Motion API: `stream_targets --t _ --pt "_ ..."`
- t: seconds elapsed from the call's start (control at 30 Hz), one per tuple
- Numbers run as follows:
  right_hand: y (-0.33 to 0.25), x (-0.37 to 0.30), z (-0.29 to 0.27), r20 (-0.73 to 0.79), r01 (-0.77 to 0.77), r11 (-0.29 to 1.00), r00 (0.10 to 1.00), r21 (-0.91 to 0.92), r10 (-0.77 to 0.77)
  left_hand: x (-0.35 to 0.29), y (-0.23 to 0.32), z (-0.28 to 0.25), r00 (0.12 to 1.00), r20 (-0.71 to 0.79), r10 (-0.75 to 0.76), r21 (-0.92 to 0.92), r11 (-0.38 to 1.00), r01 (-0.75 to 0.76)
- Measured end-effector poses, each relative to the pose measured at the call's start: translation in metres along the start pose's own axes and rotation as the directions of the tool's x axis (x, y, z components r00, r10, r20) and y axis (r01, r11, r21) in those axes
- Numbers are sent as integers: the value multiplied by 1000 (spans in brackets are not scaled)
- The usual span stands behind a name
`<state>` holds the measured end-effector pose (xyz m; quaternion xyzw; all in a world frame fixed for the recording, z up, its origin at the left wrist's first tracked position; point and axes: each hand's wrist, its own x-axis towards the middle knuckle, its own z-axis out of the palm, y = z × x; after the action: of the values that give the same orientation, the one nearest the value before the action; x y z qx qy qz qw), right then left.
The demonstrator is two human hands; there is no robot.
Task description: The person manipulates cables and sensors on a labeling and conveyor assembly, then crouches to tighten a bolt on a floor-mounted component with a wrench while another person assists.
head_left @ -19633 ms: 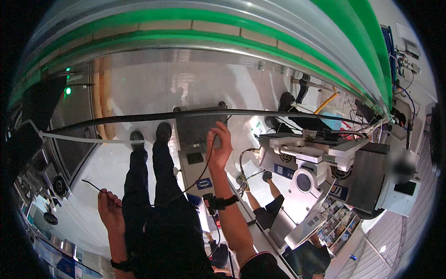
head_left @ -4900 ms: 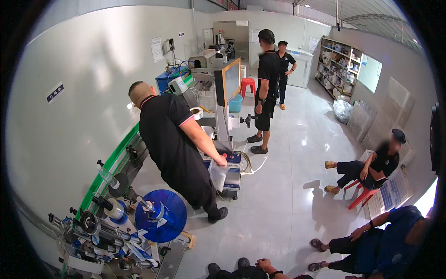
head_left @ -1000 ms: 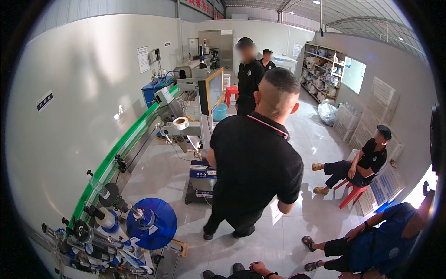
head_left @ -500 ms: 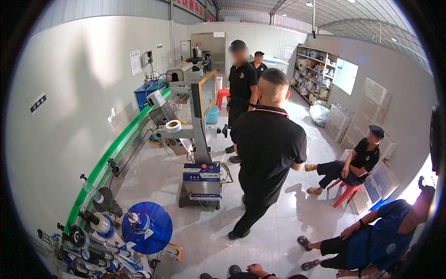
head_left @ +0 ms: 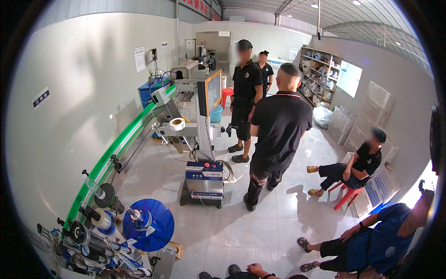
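Neither my left hand nor my right hand shows in the view. In the middle of the floor stands a machine on a wheeled base, with a blue and silver control box [head_left: 204,180] low on its post. A roll of tape or labels [head_left: 177,124] sits on its side arm, and a wood-framed panel [head_left: 214,93] is fixed near its top. At the lower left, a large blue disc [head_left: 155,225] carries a reel hub, beside several metal rollers [head_left: 95,249]. A hand [head_left: 254,268] at the bottom edge, with dark shoes near it, seems to belong to a seated co-worker.
A person in black [head_left: 283,123] stands right of the machine, facing away; two more people stand behind. At the right sit a person on a red stool [head_left: 346,193] and one in blue [head_left: 383,237]. A green-edged conveyor [head_left: 100,169] runs along the left wall. Shelves [head_left: 318,74] stand at the back.
The near standing person in black has stepped farther off and slightly right. The capped person behind the machine has turned, with feet now showing clearly. The view has shifted slightly.
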<state>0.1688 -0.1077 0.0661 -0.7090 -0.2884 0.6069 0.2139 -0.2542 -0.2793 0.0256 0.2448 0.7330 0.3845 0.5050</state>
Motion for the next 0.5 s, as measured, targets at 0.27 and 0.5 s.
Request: stream_targets --t 0.27,0.5 --pt "22 29 -3 11 -94 995 995 15 94 -3 32 5 980 -41 -193 336 921 195" --pt "1 8 0 24 -59 998 998 -13 59 15 -8 17 997 -76 8 497 867 30"
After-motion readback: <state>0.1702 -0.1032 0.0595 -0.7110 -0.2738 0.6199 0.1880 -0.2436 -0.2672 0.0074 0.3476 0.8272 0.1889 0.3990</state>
